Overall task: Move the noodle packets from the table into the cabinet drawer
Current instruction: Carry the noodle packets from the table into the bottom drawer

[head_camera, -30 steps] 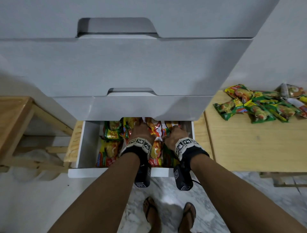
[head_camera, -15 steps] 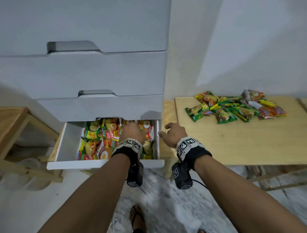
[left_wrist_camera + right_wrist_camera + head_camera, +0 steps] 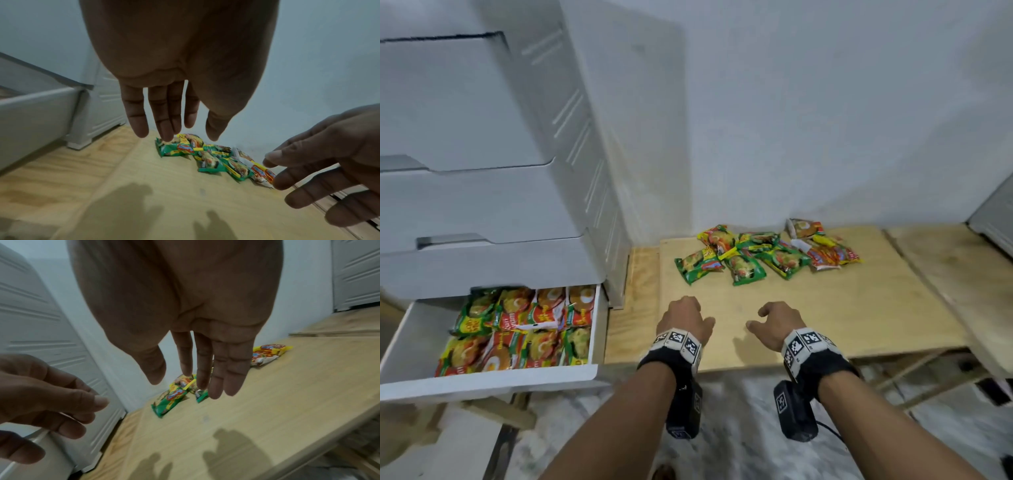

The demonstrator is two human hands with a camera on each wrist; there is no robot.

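Several green, yellow and red noodle packets lie in a loose pile at the back of the wooden table, also seen in the left wrist view and the right wrist view. The bottom cabinet drawer stands pulled out at the left, packed with several packets. My left hand and right hand hover side by side over the table's near part, short of the pile. Both hold nothing, fingers relaxed and pointing down.
The white cabinet rises at the left, its side close to the table's left edge. A white wall stands behind the table. A second wooden board adjoins on the right, with a grey unit at the far right.
Both hands have come out of the drawer and swung right, over the table towards the pile. The view has turned right with them. They left packets in the drawer.
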